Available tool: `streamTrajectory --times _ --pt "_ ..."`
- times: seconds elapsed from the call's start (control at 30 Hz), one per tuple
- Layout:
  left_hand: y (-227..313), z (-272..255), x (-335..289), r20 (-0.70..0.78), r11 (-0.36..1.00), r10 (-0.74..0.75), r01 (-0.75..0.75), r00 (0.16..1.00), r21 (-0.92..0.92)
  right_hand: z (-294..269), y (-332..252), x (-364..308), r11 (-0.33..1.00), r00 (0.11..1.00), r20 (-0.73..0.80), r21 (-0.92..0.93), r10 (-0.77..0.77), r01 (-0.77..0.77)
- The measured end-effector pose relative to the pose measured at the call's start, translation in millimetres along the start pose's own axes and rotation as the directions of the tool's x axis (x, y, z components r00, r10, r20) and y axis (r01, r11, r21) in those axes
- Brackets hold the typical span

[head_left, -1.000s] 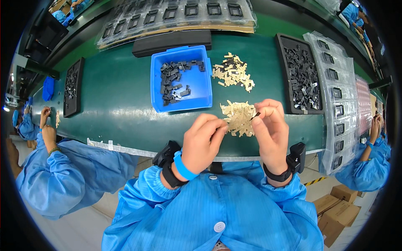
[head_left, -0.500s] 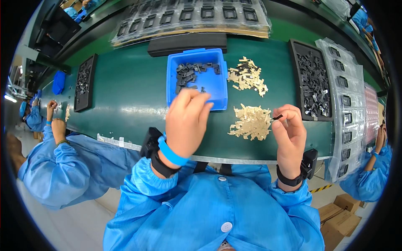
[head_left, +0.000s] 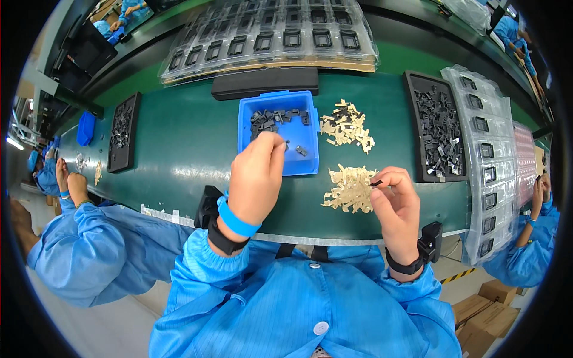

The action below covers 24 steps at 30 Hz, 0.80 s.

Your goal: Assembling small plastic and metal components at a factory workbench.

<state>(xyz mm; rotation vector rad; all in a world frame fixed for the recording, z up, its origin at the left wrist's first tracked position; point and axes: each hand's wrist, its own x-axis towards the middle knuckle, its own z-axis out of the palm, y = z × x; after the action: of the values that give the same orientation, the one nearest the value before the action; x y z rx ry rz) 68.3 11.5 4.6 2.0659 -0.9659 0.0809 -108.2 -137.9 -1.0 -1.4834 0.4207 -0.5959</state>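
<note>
My left hand (head_left: 258, 176) is over the near left part of a blue bin (head_left: 315, 143), its fingers curled together; whether anything is between the fingertips is hidden. Dark grey plastic parts (head_left: 265, 119) lie in the bin, mostly toward its far side, and one small grey part (head_left: 301, 150) sits apart near the right wall. My right hand (head_left: 397, 203) pinches a small black strip (head_left: 376, 184) between thumb and forefinger. That strip is at the right edge of a near pile of cream-coloured strips (head_left: 352, 192). Farther back lies a second cream pile (head_left: 348, 128) with some black pieces mixed in.
A black tray of dark parts (head_left: 439, 125) stands at the right, beside clear blister trays (head_left: 486, 149). More blister trays (head_left: 262, 45) are stacked at the back behind a black foam block (head_left: 262, 83). Another black tray (head_left: 123, 131) is at the left. Co-workers sit at both sides.
My left fingers, loosely apart over the bin before, are now drawn together. A loose grey part shows near the bin's right wall. The right hand keeps its pinch. The whole view has shifted slightly.
</note>
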Motion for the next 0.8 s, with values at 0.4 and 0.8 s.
streamTrajectory --times 0.4,0.8 --pt "37 -8 -29 0.729 0.177 -0.178 0.75 0.661 -0.637 30 -6 5 0.986 0.969 0.2 -0.052 -0.146 0.159" --pt "32 13 -49 0.588 0.129 -0.094 0.596 0.803 -0.793 35 4 -5 0.988 0.985 0.086 0.008 -0.153 0.153"
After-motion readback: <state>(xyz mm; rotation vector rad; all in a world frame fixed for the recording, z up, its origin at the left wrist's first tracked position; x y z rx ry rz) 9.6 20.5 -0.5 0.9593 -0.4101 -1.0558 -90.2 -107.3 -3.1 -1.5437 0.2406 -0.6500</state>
